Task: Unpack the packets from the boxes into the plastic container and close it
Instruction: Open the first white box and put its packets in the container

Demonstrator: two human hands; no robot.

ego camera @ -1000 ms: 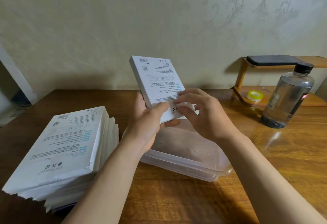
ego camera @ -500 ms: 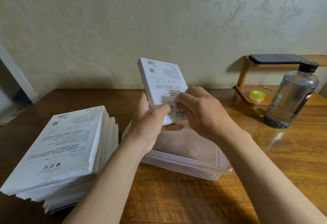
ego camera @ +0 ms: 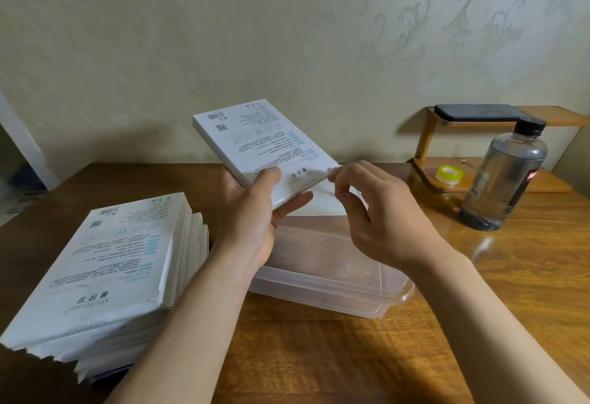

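My left hand [ego camera: 255, 221] grips a flat white box [ego camera: 255, 142] by its near end, thumb on the printed face, and holds it tilted above the clear plastic container [ego camera: 367, 298]. My right hand [ego camera: 376, 212] pinches the box's end flap at its near right corner, and the flap hangs open below the box. A stack of several more white boxes [ego camera: 105, 263] lies on the wooden table [ego camera: 319, 355] to the left. The container stands open in the middle of the table, and no packets show inside it.
A clear bottle with a black cap [ego camera: 504, 177] stands at the right. Behind it a small wooden shelf [ego camera: 427, 142] carries a dark phone [ego camera: 475, 113] on top and a roll of yellow tape [ego camera: 450, 173] below. A patterned wall closes the far side.
The box has tipped flatter and swung left. My right hand has slid from the box's face to its near right corner and pulled the end flap open.
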